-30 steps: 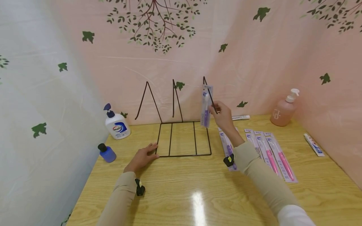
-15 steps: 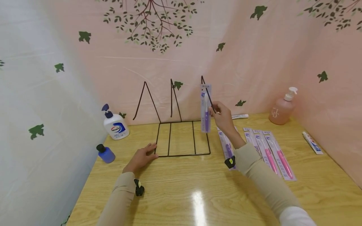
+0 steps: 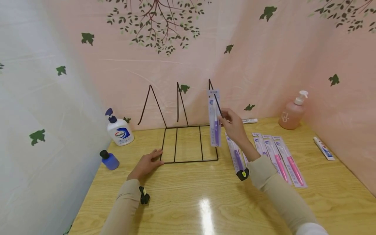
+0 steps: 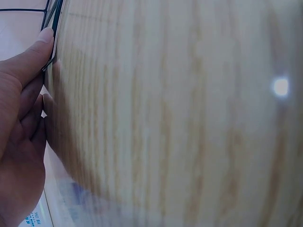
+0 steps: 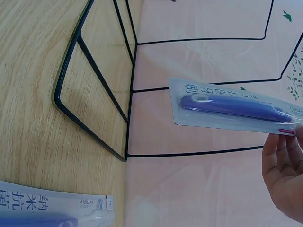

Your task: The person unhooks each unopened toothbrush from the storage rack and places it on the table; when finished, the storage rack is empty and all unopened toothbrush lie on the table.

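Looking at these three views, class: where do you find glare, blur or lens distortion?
Head view: a bright glare patch on the wooden table, and wide-angle bending of the walls towards the frame edges. Left wrist view: the table grain is smeared and soft, with a small light spot at right; the left hand is sharper. Right wrist view: evenly lit, and the purple toothbrush pack is sharp enough to show print.

The right wrist view cuts off the right hand [image 5: 284,175] at the frame's right edge, so its grip on the purple toothbrush pack [image 5: 236,108] is not visible there. A second toothbrush pack [image 5: 52,208] is cropped by the bottom edge. In the left wrist view, the left hand [image 4: 19,142] runs off the left edge and the tabletop [image 4: 180,113] is blurred. The hand-wash bottle [image 3: 118,130] label print is too small to read.
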Demonstrator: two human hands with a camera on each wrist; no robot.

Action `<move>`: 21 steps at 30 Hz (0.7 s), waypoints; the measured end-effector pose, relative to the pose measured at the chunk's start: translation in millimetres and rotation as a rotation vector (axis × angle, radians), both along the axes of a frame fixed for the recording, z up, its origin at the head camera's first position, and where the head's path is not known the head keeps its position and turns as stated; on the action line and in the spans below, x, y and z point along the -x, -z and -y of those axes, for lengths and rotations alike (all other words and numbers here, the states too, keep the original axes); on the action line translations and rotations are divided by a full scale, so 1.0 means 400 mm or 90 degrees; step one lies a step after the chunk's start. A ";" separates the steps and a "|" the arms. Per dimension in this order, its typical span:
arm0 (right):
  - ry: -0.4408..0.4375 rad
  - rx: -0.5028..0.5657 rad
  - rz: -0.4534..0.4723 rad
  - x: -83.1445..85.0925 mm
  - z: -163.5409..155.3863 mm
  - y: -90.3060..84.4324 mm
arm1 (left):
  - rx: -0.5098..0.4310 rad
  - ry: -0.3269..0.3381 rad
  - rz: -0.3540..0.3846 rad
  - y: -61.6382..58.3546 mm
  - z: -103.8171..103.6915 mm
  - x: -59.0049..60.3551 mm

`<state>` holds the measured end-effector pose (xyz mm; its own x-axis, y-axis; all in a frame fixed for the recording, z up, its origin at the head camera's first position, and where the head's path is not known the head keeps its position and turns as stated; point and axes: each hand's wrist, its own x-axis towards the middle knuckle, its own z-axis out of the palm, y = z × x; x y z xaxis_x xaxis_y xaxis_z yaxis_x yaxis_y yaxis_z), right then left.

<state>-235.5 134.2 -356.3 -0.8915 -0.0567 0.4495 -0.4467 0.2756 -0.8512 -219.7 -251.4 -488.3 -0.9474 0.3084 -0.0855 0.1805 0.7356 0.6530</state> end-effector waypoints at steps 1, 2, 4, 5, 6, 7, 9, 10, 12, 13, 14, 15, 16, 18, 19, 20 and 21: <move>-0.001 -0.001 -0.001 -0.012 0.000 -0.008 | 0.000 0.000 0.000 0.000 0.000 0.000; -0.002 -0.002 -0.002 -0.023 0.000 -0.013 | 0.000 0.000 0.000 0.000 0.000 0.000; -0.010 0.002 0.002 -0.032 -0.005 -0.016 | 0.001 0.001 -0.003 0.000 0.001 0.001; -0.013 0.002 0.002 -0.036 -0.007 -0.014 | 0.001 0.002 -0.003 -0.001 0.001 0.001; -0.015 0.004 0.003 -0.032 -0.011 -0.004 | 0.001 0.003 -0.004 -0.002 0.001 0.001; -0.018 0.006 0.002 -0.028 -0.017 0.006 | 0.001 0.004 -0.007 -0.002 0.001 0.000; -0.020 0.005 0.003 -0.022 -0.026 0.027 | 0.002 0.005 -0.010 -0.003 0.001 0.001; -0.020 0.004 0.005 -0.020 -0.030 0.037 | 0.002 0.006 -0.011 -0.003 0.001 0.001; -0.022 0.004 0.006 -0.020 -0.036 0.052 | 0.005 0.010 -0.015 -0.003 0.002 0.001; -0.022 0.003 0.006 -0.027 -0.037 0.052 | 0.005 0.009 -0.014 -0.002 0.002 0.001; -0.021 0.001 0.007 -0.034 -0.038 0.052 | 0.005 0.006 -0.011 -0.002 0.002 0.001; -0.022 0.001 0.008 -0.041 -0.039 0.052 | 0.006 0.005 -0.009 -0.002 0.002 0.001; -0.023 0.000 0.007 -0.047 -0.040 0.053 | 0.007 0.005 -0.007 -0.002 0.003 0.000; -0.024 -0.007 0.005 -0.060 -0.044 0.054 | 0.009 0.003 -0.005 -0.002 0.002 0.000; -0.024 -0.009 0.007 -0.066 -0.045 0.054 | 0.007 -0.001 0.001 -0.003 0.002 -0.001; -0.026 -0.010 0.009 -0.072 -0.047 0.054 | 0.007 -0.001 0.003 -0.004 0.001 -0.002; -0.025 -0.013 0.012 -0.078 -0.049 0.054 | 0.007 -0.002 0.004 -0.004 0.001 -0.002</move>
